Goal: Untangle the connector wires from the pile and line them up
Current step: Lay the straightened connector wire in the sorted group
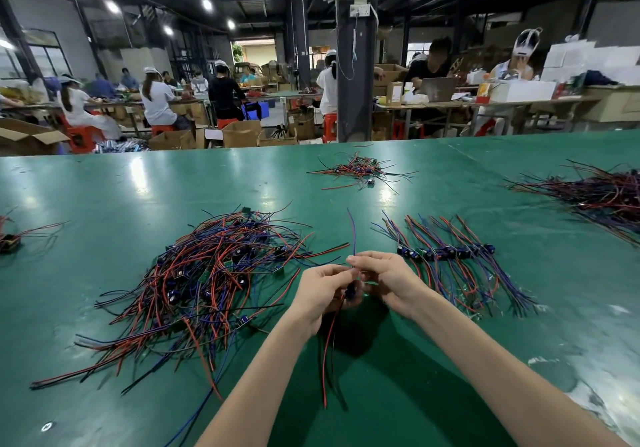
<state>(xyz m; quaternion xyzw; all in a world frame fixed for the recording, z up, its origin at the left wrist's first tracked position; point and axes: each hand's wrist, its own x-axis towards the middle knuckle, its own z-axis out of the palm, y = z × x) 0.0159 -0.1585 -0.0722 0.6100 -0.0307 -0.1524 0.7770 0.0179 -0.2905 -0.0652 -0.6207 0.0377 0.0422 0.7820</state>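
Note:
A tangled pile of red, blue and black connector wires (207,280) lies on the green table (104,186), left of my hands. To the right sits a lined-up row of connector wires (450,256), their dark connectors side by side. Between them, just above the table, both hands hold one connector wire (349,292). My left hand (322,290) grips it at the dark connector, and its red and black leads hang down toward me. My right hand (384,278) pinches its blue lead, which rises straight up from the fingers.
A small wire pile (360,171) lies at the far middle of the table, a larger dark pile (602,197) at the far right, and a few wires (14,238) at the left edge. Beyond the table, people sit at benches among cardboard boxes.

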